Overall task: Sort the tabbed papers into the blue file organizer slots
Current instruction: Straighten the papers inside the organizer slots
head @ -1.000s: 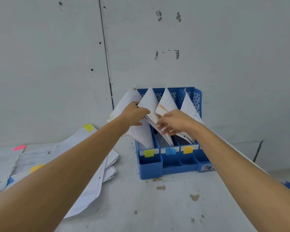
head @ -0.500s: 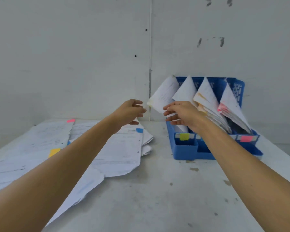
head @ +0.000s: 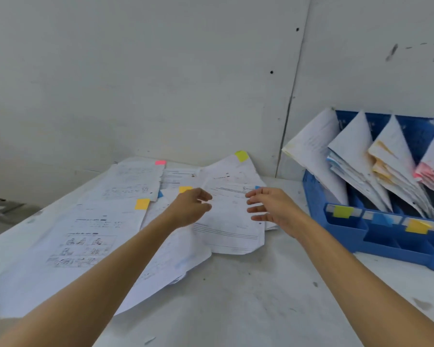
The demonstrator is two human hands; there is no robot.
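Setting: plain office-type workroom for paperwork. Bare grey-white panel wall with screw holes and scuffs lies beyond both hands. Stained white table sits beneath them. Printed sheets with coloured tabs spread under and left of the left hand. Blue file organizer stuffed with papers stands right of the right hand.

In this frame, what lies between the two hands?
Head view: a printed sheet with a blue tab lies between the left hand and the right hand.
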